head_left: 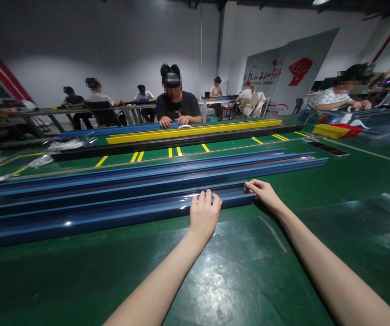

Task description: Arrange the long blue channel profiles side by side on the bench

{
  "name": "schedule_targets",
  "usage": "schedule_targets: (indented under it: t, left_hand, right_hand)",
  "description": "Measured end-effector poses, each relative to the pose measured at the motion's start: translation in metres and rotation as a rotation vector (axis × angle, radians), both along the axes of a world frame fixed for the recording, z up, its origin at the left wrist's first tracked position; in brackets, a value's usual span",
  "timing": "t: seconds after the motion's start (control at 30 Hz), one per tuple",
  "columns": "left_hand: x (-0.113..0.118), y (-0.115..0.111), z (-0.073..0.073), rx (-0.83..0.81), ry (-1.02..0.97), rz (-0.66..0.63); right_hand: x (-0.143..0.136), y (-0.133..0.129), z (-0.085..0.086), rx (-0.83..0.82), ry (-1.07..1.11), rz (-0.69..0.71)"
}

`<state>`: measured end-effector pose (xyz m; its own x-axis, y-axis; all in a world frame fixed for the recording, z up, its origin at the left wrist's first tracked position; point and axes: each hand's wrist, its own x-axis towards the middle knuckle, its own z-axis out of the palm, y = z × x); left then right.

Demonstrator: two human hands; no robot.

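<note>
A long blue channel-shaped rail [107,213] runs from the left edge of the head view to the middle of the green table, with a glossy, clear-looking surface along its trough. My left hand [206,209] lies over the rail close to its right end, palm down, fingers stretched across the trough. At that right end my right hand [260,190] is closed, thumb and fingers pressed together at the rail's tip. What sits between those fingertips is too small to make out. Just behind lie more blue rails [168,176], parallel to the first.
A yellow rail [195,131] and a black rail [181,144] lie farther across the table. At the right are a phone [329,148] and yellow and red trays [334,130]. Clear film [215,271] covers the near tabletop. A person [178,106] works opposite.
</note>
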<state>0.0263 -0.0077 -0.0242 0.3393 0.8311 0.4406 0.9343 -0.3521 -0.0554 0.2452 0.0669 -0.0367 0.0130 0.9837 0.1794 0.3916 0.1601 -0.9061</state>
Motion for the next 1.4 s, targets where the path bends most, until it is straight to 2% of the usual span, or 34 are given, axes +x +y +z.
schedule_targets:
  t: [0.27,0.9,1.23,1.4]
  left_hand:
    - [0.0001,0.0,-0.003,0.022,-0.004,-0.029]
    - [0.0008,-0.0004,0.0002,-0.022,0.019,-0.023]
    - [-0.0006,0.0001,0.0021,-0.025,0.022,-0.036]
    - [0.0003,0.0014,-0.0008,0.045,0.01,-0.034]
  right_hand:
    - [-0.001,-0.0013,0.0016,-0.012,0.035,-0.007]
    - [0.0035,0.0047,-0.0063,-0.021,0.046,0.018]
    - [0.0025,0.0034,-0.0049,-0.003,-0.033,0.036]
    - [0.0029,0.0028,-0.0064,0.004,-0.089,0.014]
